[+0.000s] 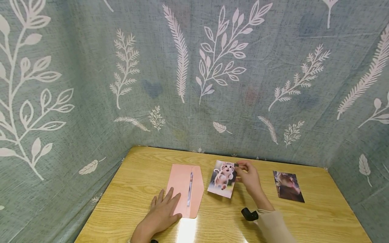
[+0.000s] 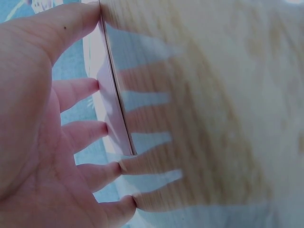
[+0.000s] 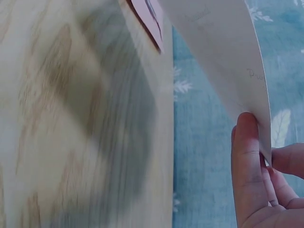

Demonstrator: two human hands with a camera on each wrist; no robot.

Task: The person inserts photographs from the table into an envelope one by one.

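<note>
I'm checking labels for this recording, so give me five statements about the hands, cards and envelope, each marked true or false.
1. The right hand holds the kitten card near its edge. True.
2. The left hand grips a card. False: it lies with fingers spread, partly on the pink envelope.
3. The envelope's flap is folded shut. False: it is open, on the side toward the kitten card.
4. The right wrist view shows faint writing on the back of the kitten card. True.
5. The other card lies left of the envelope. False: it lies on the table to the right of the right hand.
</note>
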